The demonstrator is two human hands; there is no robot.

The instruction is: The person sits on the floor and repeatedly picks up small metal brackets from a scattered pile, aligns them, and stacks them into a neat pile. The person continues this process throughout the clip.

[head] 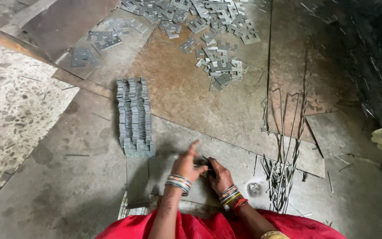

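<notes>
Left hand [185, 164] and right hand [215, 171] together pinch a small plate [204, 170], mostly hidden. Judged light, stiff, sharp-edged; grip flat faces. Stack [134, 116] lies ahead-left.

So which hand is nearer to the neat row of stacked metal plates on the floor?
The left. The left hand is just right of and below the near end of the stacked row, fingers raised. The right hand sits farther right, beside the left, toward the bundle of thin rods.
</notes>
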